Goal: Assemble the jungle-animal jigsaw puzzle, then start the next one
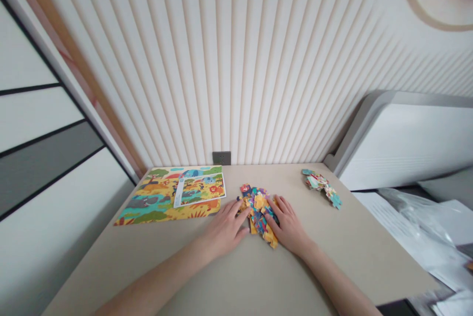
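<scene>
A heap of colourful jigsaw pieces (259,207) lies on the table between my two hands. My left hand (225,229) rests at its left side, fingers apart, fingertips touching the pieces. On the right side, my right hand (290,225) has its fingers spread along the heap's edge. Neither hand grips a piece that I can make out. Left of the heap is an assembled-looking animal picture sheet (148,202), with a smaller white-bordered picture card (201,189) on top of it. A second, smaller pile of jigsaw pieces (320,185) sits at the back right.
The beige table (229,281) meets a ribbed wall (236,59) with a dark socket (221,158) low on it. To the right stand a white headboard (410,138) and a clear plastic bag (417,212) over papers. A panelled cabinet (48,197) is on the left.
</scene>
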Available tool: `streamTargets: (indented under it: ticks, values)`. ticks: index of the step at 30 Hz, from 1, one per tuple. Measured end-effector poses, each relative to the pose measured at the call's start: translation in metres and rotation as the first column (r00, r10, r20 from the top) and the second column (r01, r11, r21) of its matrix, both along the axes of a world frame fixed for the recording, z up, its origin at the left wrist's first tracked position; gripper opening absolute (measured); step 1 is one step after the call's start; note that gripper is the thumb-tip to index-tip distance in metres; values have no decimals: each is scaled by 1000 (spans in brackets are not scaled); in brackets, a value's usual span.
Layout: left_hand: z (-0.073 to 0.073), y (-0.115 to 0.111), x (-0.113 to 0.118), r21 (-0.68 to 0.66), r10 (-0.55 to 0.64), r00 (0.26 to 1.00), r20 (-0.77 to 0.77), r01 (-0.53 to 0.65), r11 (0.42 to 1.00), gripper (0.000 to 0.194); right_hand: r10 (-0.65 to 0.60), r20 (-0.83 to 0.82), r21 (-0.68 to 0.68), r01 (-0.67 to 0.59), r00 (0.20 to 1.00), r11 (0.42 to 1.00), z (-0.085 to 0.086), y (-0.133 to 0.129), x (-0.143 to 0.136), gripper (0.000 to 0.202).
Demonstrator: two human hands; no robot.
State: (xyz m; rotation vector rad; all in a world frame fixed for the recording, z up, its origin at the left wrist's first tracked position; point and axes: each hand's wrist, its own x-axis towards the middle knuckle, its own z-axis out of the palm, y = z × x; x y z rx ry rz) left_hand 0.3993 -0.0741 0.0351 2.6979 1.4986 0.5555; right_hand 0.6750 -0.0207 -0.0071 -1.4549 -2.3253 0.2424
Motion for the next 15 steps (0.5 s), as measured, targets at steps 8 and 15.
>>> streamTargets:
  ticks: [8,15]
  values:
    - [15,4,-70,100,203,979,1,-202,974,42,53,-73,52,-49,996,997,1,-18,-18,60]
    - [8,31,-156,66,405,913,-39,-402,913,45,11,-117,56,-4,993,998,-8,-4,-6,53]
